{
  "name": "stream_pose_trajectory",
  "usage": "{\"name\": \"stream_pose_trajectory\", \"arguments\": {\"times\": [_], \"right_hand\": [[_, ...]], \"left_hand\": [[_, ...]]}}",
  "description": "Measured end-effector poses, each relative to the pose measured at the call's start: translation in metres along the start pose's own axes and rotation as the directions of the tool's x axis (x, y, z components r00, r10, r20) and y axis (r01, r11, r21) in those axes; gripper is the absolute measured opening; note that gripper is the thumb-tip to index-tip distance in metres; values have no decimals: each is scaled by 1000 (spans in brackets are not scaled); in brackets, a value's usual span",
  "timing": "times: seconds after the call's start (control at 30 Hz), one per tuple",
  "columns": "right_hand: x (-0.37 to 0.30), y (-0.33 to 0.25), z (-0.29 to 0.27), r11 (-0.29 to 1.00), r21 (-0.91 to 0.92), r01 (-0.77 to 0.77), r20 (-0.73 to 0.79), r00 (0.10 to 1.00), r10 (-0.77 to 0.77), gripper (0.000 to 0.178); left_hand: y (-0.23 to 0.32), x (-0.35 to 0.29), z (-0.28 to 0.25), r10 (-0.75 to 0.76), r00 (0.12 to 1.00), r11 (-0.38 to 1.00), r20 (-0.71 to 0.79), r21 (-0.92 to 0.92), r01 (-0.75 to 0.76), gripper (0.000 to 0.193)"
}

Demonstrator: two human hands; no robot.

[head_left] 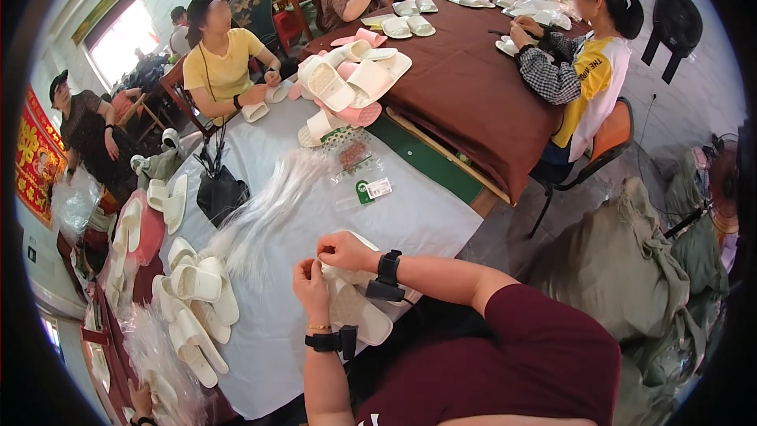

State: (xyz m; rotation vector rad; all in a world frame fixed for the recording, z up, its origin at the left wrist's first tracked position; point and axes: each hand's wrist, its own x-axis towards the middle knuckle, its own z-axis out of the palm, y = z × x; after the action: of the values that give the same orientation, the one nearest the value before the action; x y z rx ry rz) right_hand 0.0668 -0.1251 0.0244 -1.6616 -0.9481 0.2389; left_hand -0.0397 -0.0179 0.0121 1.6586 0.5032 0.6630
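Place: workshop | covered tables | heaped slippers | seated people handling footwear | clear plastic bags

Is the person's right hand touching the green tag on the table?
Apart: the head view shows a strip of white table covering between the right hand and the green tag.

Left hand and right hand close together near a white slipper

Bright glare at window, warped edges.
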Motion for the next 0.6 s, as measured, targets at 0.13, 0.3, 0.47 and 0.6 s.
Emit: {"name": "stream_pose_trajectory", "arguments": {"times": [0.13,0.3,0.47,0.6], "right_hand": [[0,0,0,999,51,-17,-53,998,20,15],[1,-2,-1,997,75,-27,-34,999,30,16],[3,0,-1,999,25,-33,11,999,32,16],[3,2,0,999,17,-35,39,999,35,16]], "left_hand": [[-7,1,-4,10,999,1000,31,2,-10,8],[-6,1,-6,-15,999,1000,44,3,15,7],[-9,1,-7,6,998,1000,58,28,-8,8],[-9,1,-5,-4,999,1000,43,0,4,9]]}}
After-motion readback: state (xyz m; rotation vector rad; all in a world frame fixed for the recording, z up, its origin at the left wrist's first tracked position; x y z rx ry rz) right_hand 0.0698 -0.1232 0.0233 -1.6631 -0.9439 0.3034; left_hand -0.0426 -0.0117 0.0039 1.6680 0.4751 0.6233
